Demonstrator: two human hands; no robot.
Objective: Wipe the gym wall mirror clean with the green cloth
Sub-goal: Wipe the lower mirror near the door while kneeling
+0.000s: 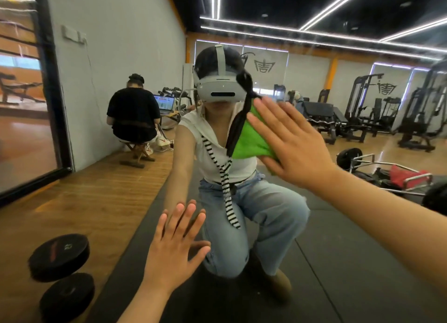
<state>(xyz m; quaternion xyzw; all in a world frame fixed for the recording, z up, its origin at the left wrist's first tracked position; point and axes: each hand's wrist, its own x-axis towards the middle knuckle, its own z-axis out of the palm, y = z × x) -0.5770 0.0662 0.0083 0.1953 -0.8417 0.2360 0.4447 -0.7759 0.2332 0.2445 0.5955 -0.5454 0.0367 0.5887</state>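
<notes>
Head view: my right hand (290, 141), flat, pins crumpled green fabric cloth (249, 138) to glass wall mirror (350, 262), two o'clock; left hand (174, 250) released.

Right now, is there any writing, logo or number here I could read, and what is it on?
Nothing can be quoted; the room shows reflected in the mirror.
Large grey emblem on a pale blind: stylised, no readable word.
Smaller grey emblem on another panel: the same.
Laptop screen: too blurred.
Weight plate: red and pale marks, too blurred.
</notes>
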